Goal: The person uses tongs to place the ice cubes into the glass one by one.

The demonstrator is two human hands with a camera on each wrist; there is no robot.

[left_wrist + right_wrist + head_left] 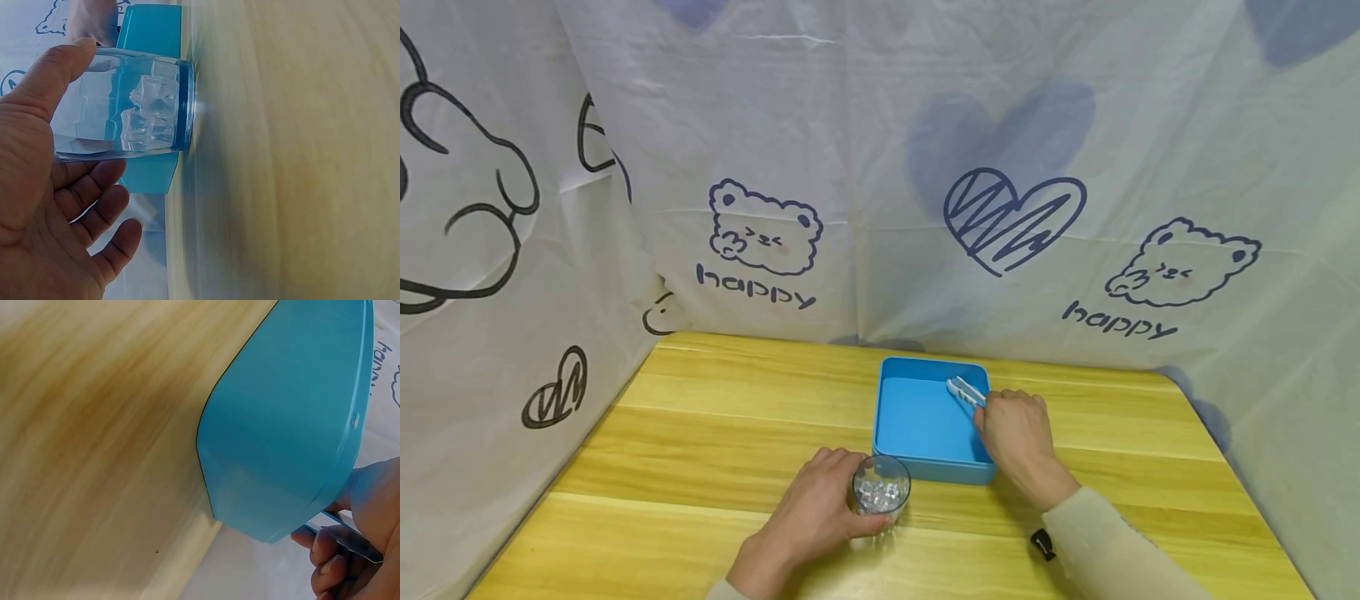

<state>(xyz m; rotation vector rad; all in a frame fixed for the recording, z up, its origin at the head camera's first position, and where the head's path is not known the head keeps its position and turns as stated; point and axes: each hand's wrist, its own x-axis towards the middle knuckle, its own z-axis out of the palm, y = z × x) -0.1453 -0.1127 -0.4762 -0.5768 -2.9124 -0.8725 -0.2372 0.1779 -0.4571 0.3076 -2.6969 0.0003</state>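
Observation:
My left hand [820, 508] holds a clear drinking glass [94, 103] between thumb and fingers, at the near left corner of a blue box. Clear ice-like cubes [150, 106] lie in the bottom of the glass, which stands upright. The blue box [936, 473] is open-topped and square, with a bare floor. At its right side, my right hand [1018, 429] grips small white tongs [964, 390], whose tips point left over the inside of the box. In the right wrist view, the curled fingers [325, 547] wrap the tongs' handle, partly hidden behind the box wall.
The wood-grain table [715, 417] carries the box and the glass. A small black object [1042, 544] shows beside the right sleeve [1112, 542]. White cloth [880, 167] with blue hearts and bear drawings hangs behind the table and along its sides.

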